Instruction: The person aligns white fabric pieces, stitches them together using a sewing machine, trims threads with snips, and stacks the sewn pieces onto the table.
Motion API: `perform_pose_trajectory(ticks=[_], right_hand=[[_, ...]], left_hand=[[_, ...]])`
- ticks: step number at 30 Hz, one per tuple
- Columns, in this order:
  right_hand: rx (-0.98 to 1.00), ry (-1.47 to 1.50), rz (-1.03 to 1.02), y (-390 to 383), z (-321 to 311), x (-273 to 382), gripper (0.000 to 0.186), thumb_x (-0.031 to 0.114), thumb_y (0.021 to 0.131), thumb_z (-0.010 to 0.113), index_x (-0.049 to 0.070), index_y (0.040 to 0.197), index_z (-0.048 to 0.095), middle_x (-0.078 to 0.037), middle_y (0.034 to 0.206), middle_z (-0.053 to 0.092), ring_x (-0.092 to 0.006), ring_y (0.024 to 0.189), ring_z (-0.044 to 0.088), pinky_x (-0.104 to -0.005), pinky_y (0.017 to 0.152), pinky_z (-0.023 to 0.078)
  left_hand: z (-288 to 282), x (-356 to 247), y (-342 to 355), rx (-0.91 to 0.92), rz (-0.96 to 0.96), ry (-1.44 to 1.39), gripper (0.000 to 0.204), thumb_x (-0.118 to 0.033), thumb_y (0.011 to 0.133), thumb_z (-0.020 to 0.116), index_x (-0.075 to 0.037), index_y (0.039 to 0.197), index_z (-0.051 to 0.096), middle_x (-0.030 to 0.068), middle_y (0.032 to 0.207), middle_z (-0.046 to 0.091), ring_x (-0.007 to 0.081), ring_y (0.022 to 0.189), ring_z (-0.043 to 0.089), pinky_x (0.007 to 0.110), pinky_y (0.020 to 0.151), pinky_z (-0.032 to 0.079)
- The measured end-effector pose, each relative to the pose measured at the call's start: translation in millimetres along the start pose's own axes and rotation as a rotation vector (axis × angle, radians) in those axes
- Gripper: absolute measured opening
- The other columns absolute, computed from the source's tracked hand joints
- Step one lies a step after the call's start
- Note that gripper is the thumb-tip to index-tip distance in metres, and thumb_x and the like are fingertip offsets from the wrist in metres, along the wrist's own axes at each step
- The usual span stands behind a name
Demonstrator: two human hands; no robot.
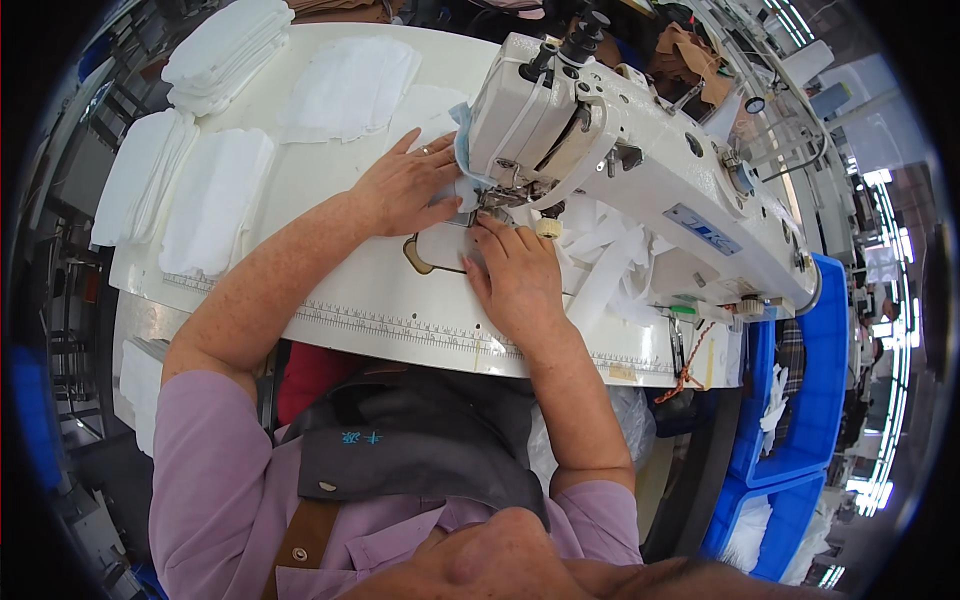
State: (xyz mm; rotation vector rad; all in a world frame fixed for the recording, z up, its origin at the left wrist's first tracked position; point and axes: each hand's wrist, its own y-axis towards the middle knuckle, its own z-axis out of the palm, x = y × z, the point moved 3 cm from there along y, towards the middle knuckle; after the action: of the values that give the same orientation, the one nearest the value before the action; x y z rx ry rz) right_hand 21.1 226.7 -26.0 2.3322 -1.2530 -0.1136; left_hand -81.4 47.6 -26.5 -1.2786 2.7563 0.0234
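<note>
A white sewing machine (640, 150) stands on the white table, its needle and presser foot (495, 197) near the middle of the view. My left hand (405, 190) lies flat with fingers spread, just left of the presser foot, over a pale piece of fabric (465, 188). On the near side of the foot rests my right hand (520, 270), palm down. Its fingertips are close to the needle area, and its thumb is apart from the fingers. A light blue cloth (461, 135) hangs at the left side of the machine head. The fabric's edges are mostly hidden under my hands.
Stacks of white fabric pieces (215, 200) stand at the left of the table, with another flat pile (350, 88) farther back. Loose white strips (610, 255) lie under the machine arm. Tweezers (676, 345) are near the front right edge. Blue bins (825, 370) stand at the right.
</note>
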Motion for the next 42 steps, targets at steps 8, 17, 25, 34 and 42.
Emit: perform_pose_trajectory(ticks=[8,17,25,34,42], right_hand=[[-0.089,0.129,-0.036,-2.8,-4.3,-0.6,0.025,0.015,0.087,0.075,0.005,0.11,0.07,-0.009,0.12,0.071,-0.0279,0.105,0.066,-0.044,0.094,0.049],[0.172,0.179,-0.216,-13.6,-9.0,40.8,0.047,0.032,0.089,0.075,0.005,0.128,0.067,-0.008,0.14,0.064,-0.0293,0.134,0.055,-0.0488,0.113,0.042],[0.204,0.169,-0.132,-27.1,-8.2,58.4,0.057,0.035,0.092,0.073,0.003,0.137,0.062,-0.013,0.146,0.06,-0.0321,0.141,0.05,-0.0536,0.119,0.036],[0.167,0.216,-0.008,-29.1,-9.7,52.4,0.052,0.029,0.089,0.076,0.002,0.132,0.064,-0.016,0.143,0.06,-0.0329,0.136,0.054,-0.0537,0.117,0.039],[0.145,0.293,-0.042,-20.9,-5.9,57.3,0.048,0.024,0.088,0.077,0.004,0.13,0.066,-0.014,0.14,0.062,-0.0333,0.132,0.056,-0.0526,0.115,0.04]], left_hand=[[15.2,-28.7,-83.5,-0.225,-0.036,-0.104,0.057,-0.035,0.103,0.053,-0.007,0.152,0.05,0.014,0.161,0.043,0.0337,0.152,0.036,0.059,0.124,0.024],[-4.4,-8.5,-145.5,-0.418,-0.171,-0.219,0.056,-0.045,0.098,0.066,-0.009,0.141,0.062,0.012,0.153,0.053,0.0301,0.145,0.045,0.054,0.117,0.031],[10.7,22.6,-108.5,-0.503,-0.25,-0.413,0.041,-0.032,0.084,0.084,-0.004,0.108,0.068,0.012,0.123,0.068,0.0316,0.116,0.062,0.045,0.102,0.045],[-46.6,117.5,-47.3,-0.607,-0.444,-1.407,0.033,-0.018,0.095,0.075,-0.001,0.122,0.065,0.0076,0.107,0.074,0.0175,0.09,0.071,0.032,0.085,0.058],[-34.8,274.3,-19.8,-0.692,-0.816,-0.589,0.047,-0.018,0.088,0.08,-0.003,0.129,0.062,0.0111,0.122,0.072,0.0225,0.112,0.07,0.041,0.098,0.055]])
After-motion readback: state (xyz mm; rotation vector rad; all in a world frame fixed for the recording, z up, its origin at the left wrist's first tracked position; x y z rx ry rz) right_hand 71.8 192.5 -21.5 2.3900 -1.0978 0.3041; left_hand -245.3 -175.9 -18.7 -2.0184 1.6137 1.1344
